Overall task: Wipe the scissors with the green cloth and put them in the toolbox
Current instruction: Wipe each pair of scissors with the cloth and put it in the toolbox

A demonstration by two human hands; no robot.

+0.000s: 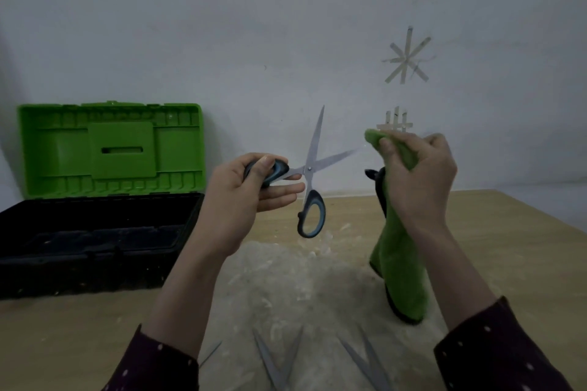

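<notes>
We held the scissors (313, 165) in the air above the counter (476, 232), blades splayed wide, likely so each edge lay bare for wiping. Our left hand (244, 187) was closed around one handle loop; the other loop hung free. Our right hand (419, 174) pinched the green cloth (400, 263) bunched, just beside the lower blade tip. The toolbox (95, 232) stood open at left, ready to receive them.

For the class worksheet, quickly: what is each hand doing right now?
Left hand: closed on one handle of the open scissors, held up.
Right hand: closed around the green cloth, by a blade tip.
</notes>
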